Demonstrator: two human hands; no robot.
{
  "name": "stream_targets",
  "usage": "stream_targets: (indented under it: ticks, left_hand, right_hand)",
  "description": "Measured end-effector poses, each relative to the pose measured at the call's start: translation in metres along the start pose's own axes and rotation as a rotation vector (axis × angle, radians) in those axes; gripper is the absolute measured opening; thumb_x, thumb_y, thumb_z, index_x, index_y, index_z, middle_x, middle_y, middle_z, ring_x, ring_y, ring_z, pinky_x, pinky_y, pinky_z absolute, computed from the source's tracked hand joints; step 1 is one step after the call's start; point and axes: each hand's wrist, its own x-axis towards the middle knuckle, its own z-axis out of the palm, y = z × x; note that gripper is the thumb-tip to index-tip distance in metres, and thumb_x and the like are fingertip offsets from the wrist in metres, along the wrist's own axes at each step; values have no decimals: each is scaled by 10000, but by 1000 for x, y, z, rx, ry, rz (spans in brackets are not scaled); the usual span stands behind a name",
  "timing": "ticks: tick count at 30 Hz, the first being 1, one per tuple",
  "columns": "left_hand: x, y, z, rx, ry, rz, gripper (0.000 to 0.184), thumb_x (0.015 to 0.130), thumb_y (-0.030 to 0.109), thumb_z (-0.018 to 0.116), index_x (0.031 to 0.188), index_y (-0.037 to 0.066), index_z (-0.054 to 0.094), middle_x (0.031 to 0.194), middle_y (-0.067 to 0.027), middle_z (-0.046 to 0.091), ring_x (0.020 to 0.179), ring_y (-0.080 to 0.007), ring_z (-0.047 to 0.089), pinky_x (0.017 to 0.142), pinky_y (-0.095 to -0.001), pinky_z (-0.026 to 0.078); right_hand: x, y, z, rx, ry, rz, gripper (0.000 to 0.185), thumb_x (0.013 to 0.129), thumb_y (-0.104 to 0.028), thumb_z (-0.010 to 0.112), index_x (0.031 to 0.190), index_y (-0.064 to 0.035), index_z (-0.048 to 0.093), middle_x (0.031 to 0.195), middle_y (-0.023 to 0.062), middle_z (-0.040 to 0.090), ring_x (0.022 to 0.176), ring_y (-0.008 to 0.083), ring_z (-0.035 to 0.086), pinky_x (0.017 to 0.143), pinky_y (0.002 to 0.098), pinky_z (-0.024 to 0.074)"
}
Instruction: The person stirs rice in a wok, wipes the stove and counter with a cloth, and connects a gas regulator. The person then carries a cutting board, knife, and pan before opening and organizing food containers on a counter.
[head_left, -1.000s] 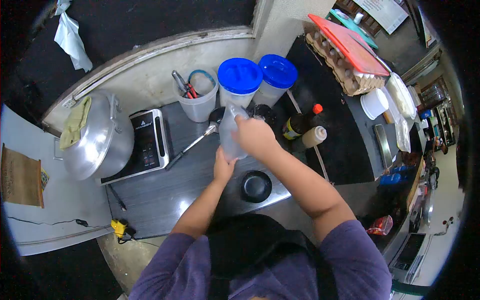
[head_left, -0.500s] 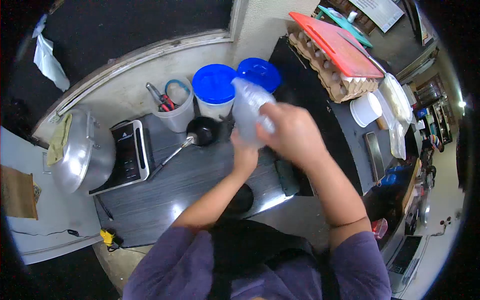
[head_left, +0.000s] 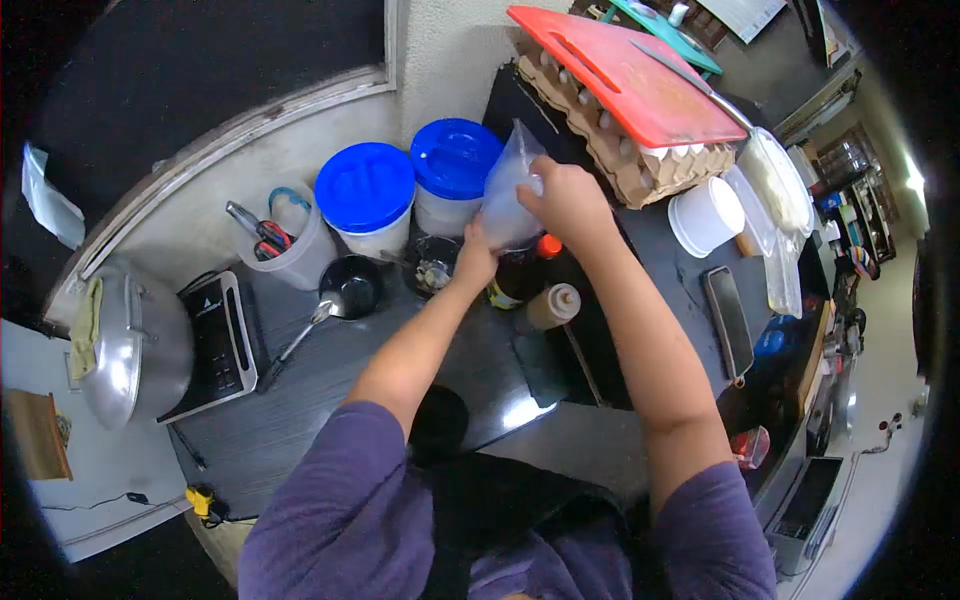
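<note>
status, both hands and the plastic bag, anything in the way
Left bare hand gripping translucent plastic bag low, right bare hand gripping its right side. Pointed tip uppermost in view. Possible obstacle: dark red-capped bottle, close by, partly hidden.

A translucent, whitish plastic bag (head_left: 507, 200), tapering to a point, is held aloft.

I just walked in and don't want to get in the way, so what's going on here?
A person is handling a translucent plastic bag, with the left grip at its lower end and the right grip holding its side. Next to it in view stand two blue-lidded tubs, with a red-capped bottle and a squeeze bottle nearer the person. A black ladle lies on the counter to the left. What the bag contains, I can't tell.
</note>
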Motion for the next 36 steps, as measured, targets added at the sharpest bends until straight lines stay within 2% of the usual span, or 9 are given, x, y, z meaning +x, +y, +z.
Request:
stream_targets:
  ticks: [1, 11, 17, 20, 23, 27, 30, 33, 36]
  left_hand:
    - [0, -14, 8, -147, -24, -185, 755, 758, 24, 612, 1409, 10, 231, 1265, -300, 402, 1012, -509, 530, 850, -520, 470]
    - [7, -42, 16, 322, -188, -161, 557, 677, -14, 583, 1225, 76, 543, 1212, -237, 520, 1071, -426, 516, 928, -468, 448]
    - [13, -87, 42, 312, -159, 181, 594, 688, -8, 585, 1275, 43, 507, 1202, -244, 545, 1081, -406, 527, 934, -458, 442]
    - [6, -27, 25, -384, 68, -606, 598, 687, -6, 585, 1278, 19, 498, 1229, -242, 533, 1078, -361, 544, 926, -435, 446]
    - [-32, 5, -13, -364, 153, -514, 586, 682, -1, 597, 1260, 30, 509, 1230, -221, 526, 1099, -338, 536, 933, -425, 439]
    - [-106, 48, -80, 125, 367, -276, 694, 709, -21, 579, 1374, 45, 390, 1260, -220, 467, 1089, -352, 523, 925, -405, 446]
    - [-140, -4, -73, 276, 438, -493, 798, 727, -44, 560, 1454, 17, 235, 1341, -218, 398, 1087, -314, 520, 883, -369, 474]
    - [-121, 23, -91, -863, 327, -991, 856, 753, -49, 540, 1472, -41, 75, 1396, -211, 337, 1120, -291, 503, 864, -345, 492]
    - [-109, 9, -74, -914, 292, -929, 877, 767, -65, 501, 1497, 24, 22, 1418, -196, 322, 1125, -263, 500, 887, -344, 496]
  right_hand:
    - [2, 4, 11, 14, -2, 3, 310, 761, -243, 644, 951, 0, 619, 869, 228, 663, 828, 385, 650, 772, 460, 518]
    - [31, 29, 78, 7, -91, 117, 307, 786, -209, 620, 933, 60, 597, 865, 269, 647, 854, 411, 642, 770, 476, 519]
    - [39, 30, 91, -77, -124, 146, 298, 815, -196, 583, 1005, 32, 593, 947, 253, 652, 917, 394, 642, 818, 467, 517]
    - [42, 25, 89, -37, -139, 283, 356, 820, -238, 613, 1080, 5, 582, 985, 238, 649, 959, 393, 635, 829, 463, 520]
    - [31, 9, 63, -136, -141, 278, 437, 820, -308, 642, 1151, -33, 565, 1036, 226, 630, 966, 375, 632, 807, 450, 527]
    - [-21, -16, 18, -38, 240, 77, 406, 838, -285, 621, 1176, -68, 566, 1128, 182, 576, 963, 351, 614, 783, 416, 531]
    - [-86, -24, 16, 312, 408, -109, 325, 778, -150, 674, 1082, -78, 584, 1067, 166, 569, 918, 349, 610, 746, 405, 515]
    - [-162, -21, 62, 457, 368, -262, 228, 705, -42, 692, 917, -90, 624, 985, 114, 584, 868, 296, 622, 701, 369, 522]
    - [-233, -20, 105, 488, 94, -103, 179, 756, -71, 673, 926, -107, 628, 1029, 117, 587, 877, 315, 628, 705, 377, 529]
